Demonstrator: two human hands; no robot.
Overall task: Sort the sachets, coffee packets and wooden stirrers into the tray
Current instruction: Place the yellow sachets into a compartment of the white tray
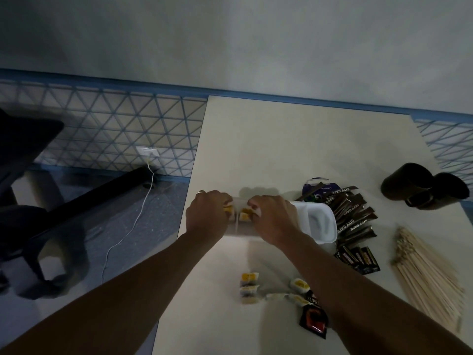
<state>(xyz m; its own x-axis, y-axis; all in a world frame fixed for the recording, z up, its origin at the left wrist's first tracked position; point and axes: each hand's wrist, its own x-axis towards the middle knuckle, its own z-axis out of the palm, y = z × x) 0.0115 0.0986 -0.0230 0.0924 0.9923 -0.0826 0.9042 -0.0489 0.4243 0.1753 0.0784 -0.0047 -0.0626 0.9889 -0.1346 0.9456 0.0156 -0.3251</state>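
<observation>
Yellow sachets point(246, 213) are pinched by the left hand point(207, 213) and the right hand point(275, 217) over the left end of the tray point(329, 233), apparently to set them in one compartment.

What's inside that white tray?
Yellow sachets at the left end of the tray, gripped by left hand and right hand. Right compartment looks bare; hands hide the middle.

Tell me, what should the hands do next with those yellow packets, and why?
Probably loosen the grip and drop the yellow sachets into the left end of the tray. Both the left hand and the right hand already hold them right at that end, and more loose sachets wait on the table nearer the person.
</observation>
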